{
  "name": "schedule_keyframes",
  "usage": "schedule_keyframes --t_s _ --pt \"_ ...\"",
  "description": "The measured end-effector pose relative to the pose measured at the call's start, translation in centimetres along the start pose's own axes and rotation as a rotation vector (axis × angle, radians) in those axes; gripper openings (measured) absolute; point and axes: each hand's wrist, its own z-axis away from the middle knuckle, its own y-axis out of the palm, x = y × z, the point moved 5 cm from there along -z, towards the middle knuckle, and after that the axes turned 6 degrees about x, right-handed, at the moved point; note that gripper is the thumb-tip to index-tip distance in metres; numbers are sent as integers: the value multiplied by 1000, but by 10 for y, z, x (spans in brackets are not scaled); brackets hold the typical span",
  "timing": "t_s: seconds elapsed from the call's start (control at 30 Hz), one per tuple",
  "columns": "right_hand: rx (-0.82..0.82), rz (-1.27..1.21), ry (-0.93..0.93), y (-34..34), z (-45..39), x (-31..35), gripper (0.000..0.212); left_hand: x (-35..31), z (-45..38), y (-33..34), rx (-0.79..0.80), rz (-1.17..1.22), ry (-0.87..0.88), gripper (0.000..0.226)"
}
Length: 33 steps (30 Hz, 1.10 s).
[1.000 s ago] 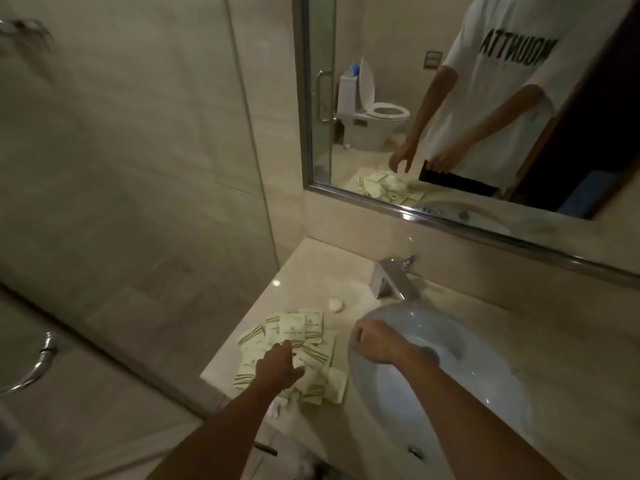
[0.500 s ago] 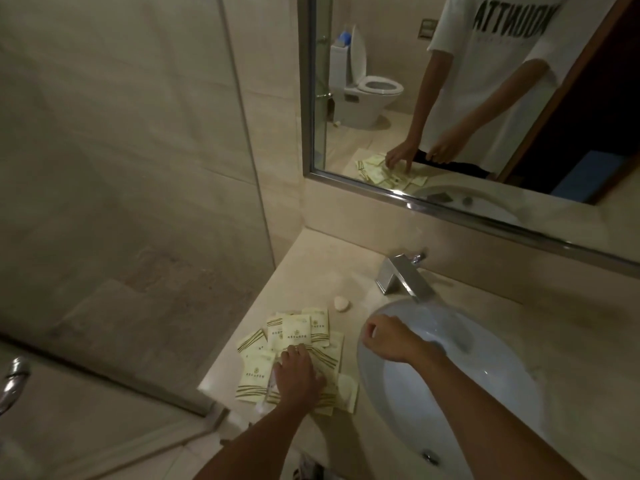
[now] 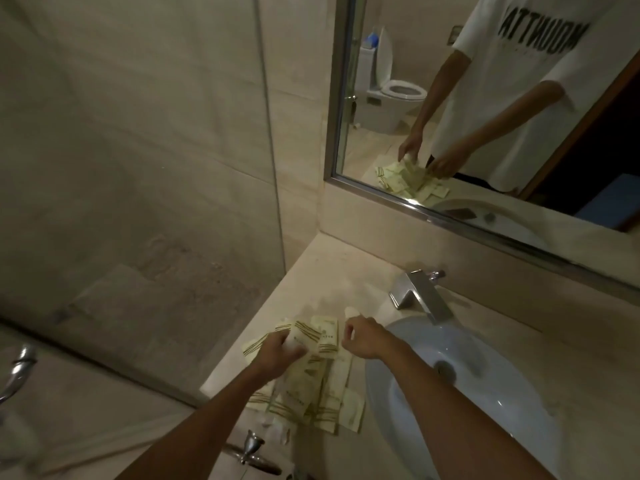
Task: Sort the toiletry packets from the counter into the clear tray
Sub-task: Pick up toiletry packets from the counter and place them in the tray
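A heap of pale yellow toiletry packets [image 3: 313, 393] with striped ends lies on the beige counter [image 3: 322, 271], left of the basin. My left hand [image 3: 277, 355] sits on the heap's far part, fingers closed around a packet [image 3: 304, 336] that is tilted up off the pile. My right hand [image 3: 363, 337] hovers just right of that packet, fingers curled, nothing visibly in them. A bit of clear plastic [image 3: 280, 426] shows under the heap at the counter's front edge; I cannot tell whether it is the tray.
A white basin [image 3: 485, 393] fills the counter's right side, with a chrome tap [image 3: 420, 294] behind it. A small white round object [image 3: 351, 311] lies behind my right hand. A glass shower wall [image 3: 270, 168] stands on the left, a mirror [image 3: 381, 150] above.
My left hand moved from lying flat on the pile to gripping and lifting a packet at its far side. My right hand came left from over the basin to the packets.
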Motion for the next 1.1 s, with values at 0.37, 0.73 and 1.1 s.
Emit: schedule_keyframes --t_s 0.37,0.73,1.1 --pt "38 344 -139 58 -73 46 77 34 -19 -54 -86 90 -30 15" --pt "-39 372 -105 62 -98 51 78 46 -31 -68 -59 232 -57 19" --pt "47 -390 49 -14 -42 5 39 -16 -34 -51 -26 363 36 12"
